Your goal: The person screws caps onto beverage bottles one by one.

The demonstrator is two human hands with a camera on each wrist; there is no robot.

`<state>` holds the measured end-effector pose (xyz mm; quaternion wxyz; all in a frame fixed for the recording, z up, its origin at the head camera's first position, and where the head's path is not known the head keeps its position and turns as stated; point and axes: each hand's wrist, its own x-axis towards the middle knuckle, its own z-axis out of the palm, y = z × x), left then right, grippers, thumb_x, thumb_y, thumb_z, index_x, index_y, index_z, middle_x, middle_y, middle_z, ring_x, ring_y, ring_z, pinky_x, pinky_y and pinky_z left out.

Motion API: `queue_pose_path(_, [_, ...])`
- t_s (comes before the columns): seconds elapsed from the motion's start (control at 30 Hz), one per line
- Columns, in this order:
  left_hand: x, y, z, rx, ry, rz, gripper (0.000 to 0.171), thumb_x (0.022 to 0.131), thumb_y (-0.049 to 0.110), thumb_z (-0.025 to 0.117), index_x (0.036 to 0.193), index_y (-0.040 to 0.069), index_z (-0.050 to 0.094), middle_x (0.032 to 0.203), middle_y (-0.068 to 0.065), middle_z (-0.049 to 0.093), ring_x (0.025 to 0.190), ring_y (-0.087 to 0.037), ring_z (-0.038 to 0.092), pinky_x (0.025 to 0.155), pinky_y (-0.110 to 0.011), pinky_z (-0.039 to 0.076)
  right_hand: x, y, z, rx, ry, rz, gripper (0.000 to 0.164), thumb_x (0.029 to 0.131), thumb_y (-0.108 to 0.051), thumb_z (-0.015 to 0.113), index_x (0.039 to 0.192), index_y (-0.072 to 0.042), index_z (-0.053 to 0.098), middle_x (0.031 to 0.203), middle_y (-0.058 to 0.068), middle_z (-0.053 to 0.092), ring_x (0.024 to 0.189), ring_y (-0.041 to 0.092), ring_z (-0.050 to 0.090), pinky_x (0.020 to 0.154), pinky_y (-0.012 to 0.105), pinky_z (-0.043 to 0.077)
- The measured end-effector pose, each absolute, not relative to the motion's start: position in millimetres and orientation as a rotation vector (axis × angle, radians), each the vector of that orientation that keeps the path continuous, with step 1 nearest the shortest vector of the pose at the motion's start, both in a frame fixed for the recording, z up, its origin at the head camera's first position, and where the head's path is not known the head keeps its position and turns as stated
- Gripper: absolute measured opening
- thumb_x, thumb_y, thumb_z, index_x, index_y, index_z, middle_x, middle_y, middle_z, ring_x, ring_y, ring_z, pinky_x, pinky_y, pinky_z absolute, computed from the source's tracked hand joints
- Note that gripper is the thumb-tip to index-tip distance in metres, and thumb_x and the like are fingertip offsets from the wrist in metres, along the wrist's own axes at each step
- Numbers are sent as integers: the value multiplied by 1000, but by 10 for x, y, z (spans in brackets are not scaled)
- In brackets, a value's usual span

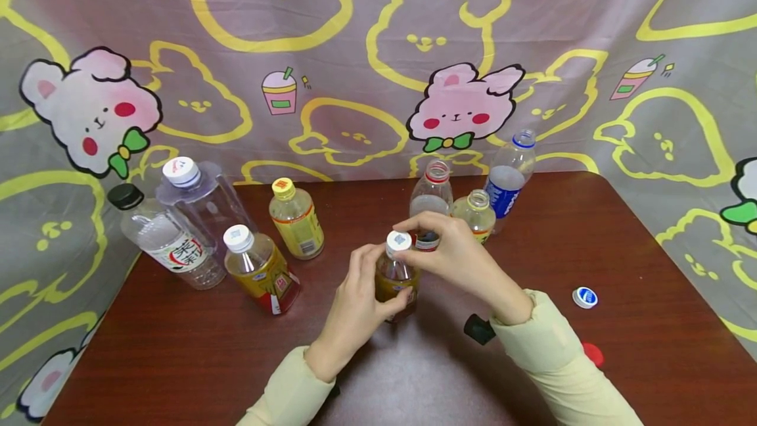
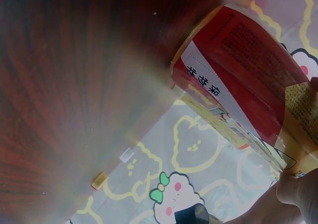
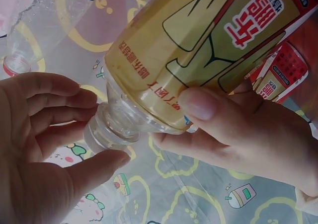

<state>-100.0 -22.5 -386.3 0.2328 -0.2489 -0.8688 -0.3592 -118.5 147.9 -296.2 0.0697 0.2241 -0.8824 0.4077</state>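
Wood-grained, reddish-brown table (image 1: 573, 229) backed by a hanging cartoon-print cloth (image 1: 343, 77).
The left hand (image 1: 350, 304) curls round a labelled bottle (image 1: 393, 280); the right hand (image 1: 454, 250) pinches its white cap (image 1: 399, 240).

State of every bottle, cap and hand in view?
Held bottle: upright, capped
Its cap: on, tightness unclear
Left hand: gripping held bottle
Right hand: pinching its cap
Black-cap bottle: capped
Big bottle: capped
Gold-label bottle: capped
Yellow-cap bottle: capped
Red-ring bottle: uncapped
Small yellow-label bottle: uncapped
Blue-label bottle: uncapped
Blue-white cap: loose
Red cap: loose, partly hidden
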Motion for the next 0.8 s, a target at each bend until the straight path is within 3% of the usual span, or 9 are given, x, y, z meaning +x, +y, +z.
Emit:
queue_pose_path(0.23, [-1003,-219,-3864,-683,-2388,-995,70,71,23,81,128,8,42,117,-11,47,91,-25,64,71,-34,56,-1212,1458,-2987,659,-2640,1190,34,71,-18,82,99,-7,65,93,5,69,83,16,64,72,25,53])
queue_pose_path(0.47, [-996,-216,-3871,-671,-2384,-979,71,70,23,82,127,7,43,118,-11,48,91,-25,65,71,-35,56,-1190,1516,-2993,779,-2707,1187,43,82,-16,72,122,-9,61,119,6,65,107,19,62,89,39,52])
queue_pose_path(0.8, [-1002,-213,-3871,-680,-2380,-979,71,70,23,81,127,7,43,118,-11,48,93,-25,64,73,-35,56,-1197,1529,-2969,750,-2686,1201,35,79,-15,75,113,-9,67,108,5,71,99,17,65,81,31,54])
